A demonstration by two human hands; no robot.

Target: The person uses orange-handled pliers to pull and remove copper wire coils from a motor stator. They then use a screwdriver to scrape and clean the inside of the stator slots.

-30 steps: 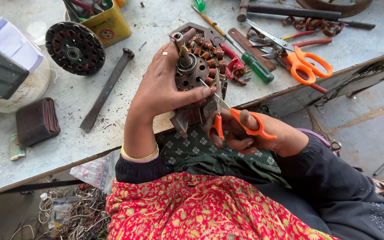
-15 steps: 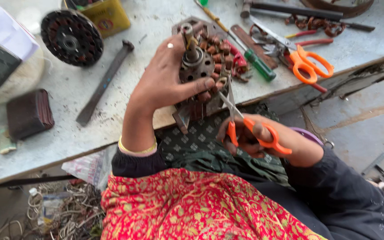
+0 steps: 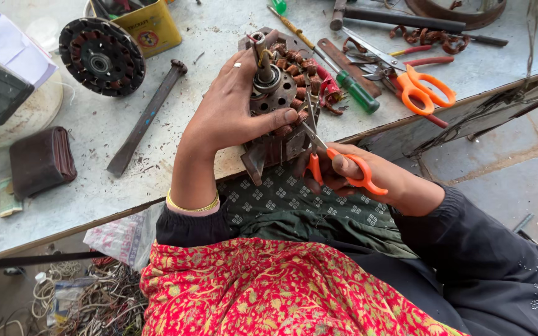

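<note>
Copper-wound and grey, the round metal motor stator [image 3: 279, 99] with its ring of reddish-brown coils sits tipped up at the near edge of the pale grey worktable [image 3: 94, 168], and the left hand [image 3: 235, 106] has it clamped: fingers wrapped over the far side, thumb pressed across the coils at the front. Down below, the right hand [image 3: 359, 177] is closed through the loops of the orange-handled scissors [image 3: 337, 165], blades parted a little and their tips poking into the coils right beside that thumb. Over the lap lies a dark green patterned cloth [image 3: 281, 202], just under the stator's lower edge. Farther out on the table, a second pair of orange-handled scissors [image 3: 421, 90] rests among red-handled pliers [image 3: 406, 59], with a green-handled screwdriver [image 3: 344, 78] lying just beside the stator. Off to the left, a black round rotor disc [image 3: 101, 56] sits next to a yellow tin [image 3: 147, 25], a long dark metal bolt [image 3: 147, 118] lies aslant, and a brown leather wallet [image 3: 42, 162] rests near the table's front edge.
</note>
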